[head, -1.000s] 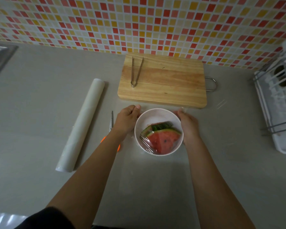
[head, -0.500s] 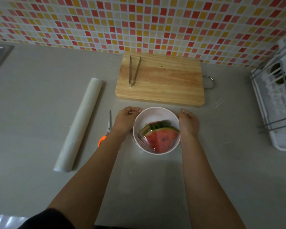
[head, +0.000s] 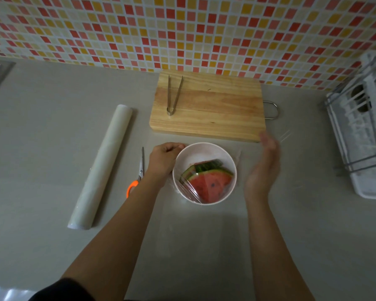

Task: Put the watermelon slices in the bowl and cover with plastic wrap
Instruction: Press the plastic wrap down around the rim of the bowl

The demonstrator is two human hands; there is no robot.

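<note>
Head view: left grip point(head: 164, 158) is pinching plastic wrap point(head: 188, 187) against bowl point(head: 204, 149); right grip point(head: 262, 170) is hovering open, leaving that edge liable to peel.

place: home kitchen | wall: red, orange and yellow mosaic-tile backsplash point(head: 182, 29) | surface: smooth grey countertop point(head: 41, 148) | on it: rectangular pale wooden cutting board point(head: 215, 109), white dish rack point(head: 360, 148)

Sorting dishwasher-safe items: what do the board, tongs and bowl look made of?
Cutting board: matte wood, visible grain bands. Tongs: bare metal, likely stainless, grey sheen. Bowl: smooth and pale, ceramic or plastic; cannot tell.
</note>
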